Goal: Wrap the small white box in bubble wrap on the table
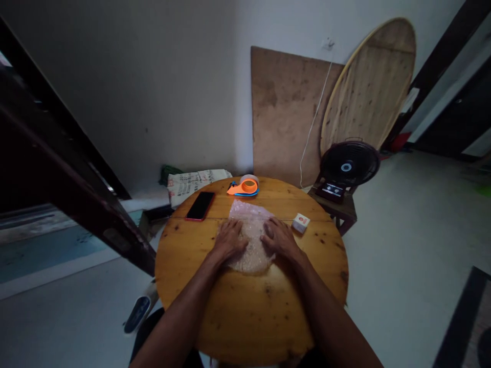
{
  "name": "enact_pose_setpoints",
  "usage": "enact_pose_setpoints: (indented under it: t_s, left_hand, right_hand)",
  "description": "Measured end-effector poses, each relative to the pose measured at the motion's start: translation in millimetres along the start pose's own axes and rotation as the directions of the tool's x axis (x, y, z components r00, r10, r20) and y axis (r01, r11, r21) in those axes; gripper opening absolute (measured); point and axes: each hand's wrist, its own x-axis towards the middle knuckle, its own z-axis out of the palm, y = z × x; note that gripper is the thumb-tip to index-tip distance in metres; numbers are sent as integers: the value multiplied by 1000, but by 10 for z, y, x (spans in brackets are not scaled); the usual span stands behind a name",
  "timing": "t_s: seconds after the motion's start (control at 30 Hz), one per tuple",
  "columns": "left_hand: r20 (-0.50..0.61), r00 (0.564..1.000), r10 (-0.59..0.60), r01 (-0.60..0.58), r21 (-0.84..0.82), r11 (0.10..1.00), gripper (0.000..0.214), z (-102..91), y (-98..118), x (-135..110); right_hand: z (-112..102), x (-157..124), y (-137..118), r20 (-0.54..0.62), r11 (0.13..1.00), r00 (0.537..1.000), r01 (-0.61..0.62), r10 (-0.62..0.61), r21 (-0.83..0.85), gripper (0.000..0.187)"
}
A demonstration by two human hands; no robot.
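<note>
A sheet of clear bubble wrap (251, 258) lies on the round wooden table (264, 312) in front of me. My left hand (231, 238) is on its left side, palm down, fingers bent and closed on the plastic. On the opposite side my right hand (282, 237) grips the wrap the same way, its fingers curled at the edge. Both thumbs point inward across the sheet. Whether anything lies beneath or inside the wrap, I cannot tell. Just beyond its far edge sits an orange and blue tape dispenser (245, 187) with a roll of tape.
A phone (200, 206) lies at the table's left, and a small white box (300, 223) stands close to my right hand. A black fan (347, 163) rests on a stool at the right. Against the wall lean a brown board (286, 112) and a round wooden tabletop (374, 87).
</note>
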Motion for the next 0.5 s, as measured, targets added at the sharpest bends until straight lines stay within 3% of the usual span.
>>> enact_pose_setpoints:
  t_s: [0.17, 0.3, 0.5]
  left_hand:
    - [-27, 998, -56, 56, -24, 998, 48, -8, -9, 9]
    - [-56, 998, -43, 42, -21, 999, 48, -18, -16, 7]
    - [-62, 992, 112, -118, -93, 989, 52, -46, 93, -28]
  right_hand:
    - [-11, 11, 54, 87, 998, 994, 60, -61, 8, 59]
    - [-11, 14, 66, 69, 998, 996, 62, -63, 13, 57]
    - [20, 26, 25, -32, 1000, 999, 15, -14, 24, 40]
